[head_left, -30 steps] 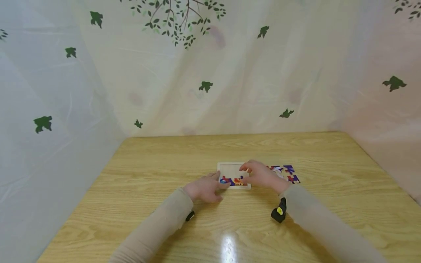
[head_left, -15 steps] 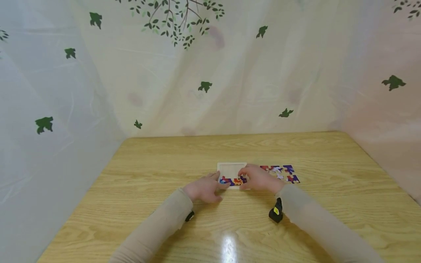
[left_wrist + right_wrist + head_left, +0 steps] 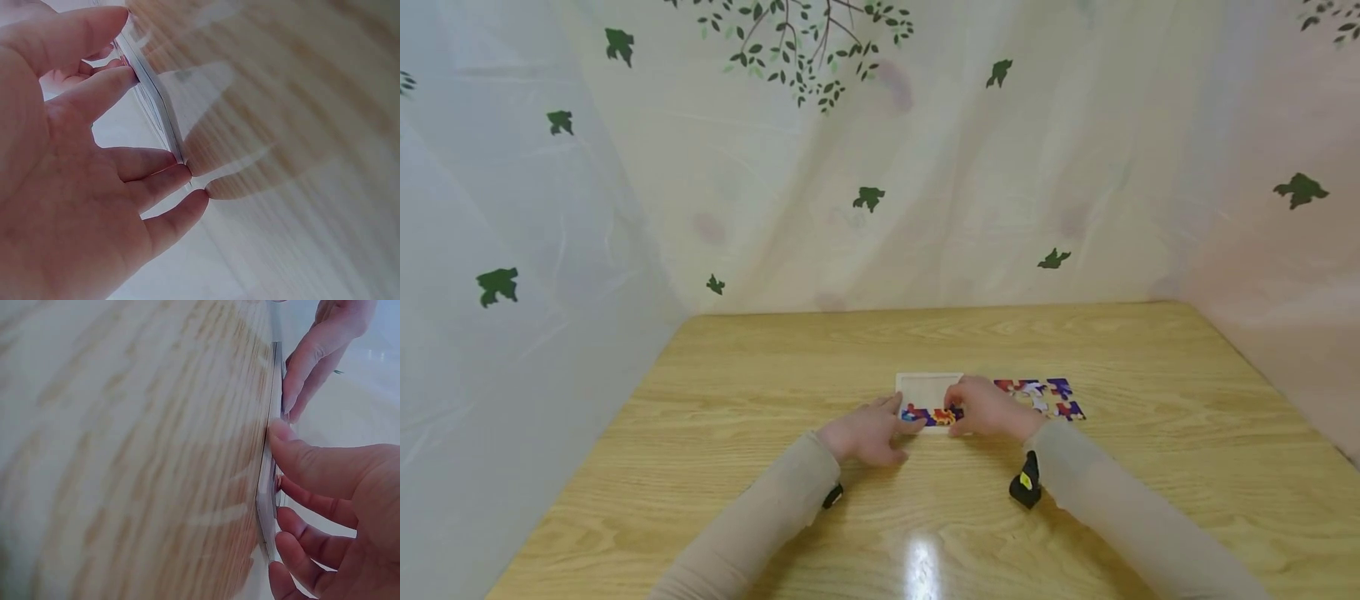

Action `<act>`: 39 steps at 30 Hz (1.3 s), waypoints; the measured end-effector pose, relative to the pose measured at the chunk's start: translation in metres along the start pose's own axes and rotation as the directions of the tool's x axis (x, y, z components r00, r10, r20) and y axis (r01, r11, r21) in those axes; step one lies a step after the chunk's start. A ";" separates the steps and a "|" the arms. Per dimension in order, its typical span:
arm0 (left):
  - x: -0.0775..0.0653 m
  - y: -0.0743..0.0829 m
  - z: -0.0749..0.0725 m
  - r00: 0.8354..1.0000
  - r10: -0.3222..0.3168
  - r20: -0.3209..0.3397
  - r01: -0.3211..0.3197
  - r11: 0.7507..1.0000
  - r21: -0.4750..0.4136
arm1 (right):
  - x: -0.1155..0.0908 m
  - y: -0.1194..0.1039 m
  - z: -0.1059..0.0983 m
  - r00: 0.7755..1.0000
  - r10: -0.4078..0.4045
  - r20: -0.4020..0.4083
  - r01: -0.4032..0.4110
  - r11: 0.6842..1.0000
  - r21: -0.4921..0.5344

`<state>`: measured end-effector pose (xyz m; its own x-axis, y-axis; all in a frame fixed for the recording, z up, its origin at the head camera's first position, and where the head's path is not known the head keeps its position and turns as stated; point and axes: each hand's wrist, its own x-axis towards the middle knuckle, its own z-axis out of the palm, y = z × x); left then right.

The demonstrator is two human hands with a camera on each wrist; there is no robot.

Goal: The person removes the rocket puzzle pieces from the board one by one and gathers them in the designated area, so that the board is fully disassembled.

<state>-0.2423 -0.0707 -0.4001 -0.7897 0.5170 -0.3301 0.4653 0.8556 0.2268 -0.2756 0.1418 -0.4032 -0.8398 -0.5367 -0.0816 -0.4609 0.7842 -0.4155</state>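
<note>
A pale wooden puzzle tray [image 3: 928,383] lies on the table, with a row of colourful jigsaw pieces [image 3: 928,416] along its near side. My left hand [image 3: 868,432] rests at the tray's left end, fingers mostly straight and its thumb reaching over the row. In the left wrist view, the fingertips [image 3: 181,169] touch the tray edge. At the right end, my right hand [image 3: 992,407] has thumb and index finger bent about a dark purple puzzle piece [image 3: 957,412]. The right wrist view shows that thumb [image 3: 284,434] against the tray's edge; the piece is mostly hidden there.
Several loose jigsaw pieces [image 3: 1062,387] lie on the wooden table [image 3: 790,350] to the right of the tray, partly behind my right hand. A pale curtain [image 3: 775,208] with green leaf prints hangs beyond the table's far edge and along both sides.
My right hand has come down and slightly left from above the tray, and its thumb and index finger have closed in at the near right corner. The left hand has stayed in place.
</note>
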 end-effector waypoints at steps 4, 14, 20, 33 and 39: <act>0.000 0.000 -0.001 1.000 0.000 0.002 0.000 1.000 0.000 | 0.002 0.001 0.000 1.000 0.003 0.001 -0.003 1.000 0.000; -0.001 0.004 -0.003 0.994 0.106 0.030 -0.108 0.991 0.083 | 0.000 0.000 -0.002 1.000 -0.019 0.007 0.019 1.000 -0.006; 0.003 0.010 -0.003 0.980 0.194 0.035 -0.197 0.977 0.085 | 0.003 0.002 0.000 1.000 -0.017 -0.005 0.017 1.000 -0.021; 0.004 0.009 -0.004 0.981 0.191 0.016 -0.192 0.981 0.037 | 0.001 0.004 0.001 0.997 -0.056 -0.061 0.057 0.998 0.022; 0.005 0.010 -0.003 0.977 0.214 0.002 -0.214 0.974 0.080 | -0.001 0.004 0.004 0.997 -0.033 -0.067 0.038 0.997 0.061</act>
<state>-0.2424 -0.0601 -0.3971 -0.6710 0.6884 -0.2756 0.6537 0.7246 0.2182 -0.2756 0.1442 -0.4082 -0.8413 -0.5406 -0.0065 -0.4737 0.7429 -0.4729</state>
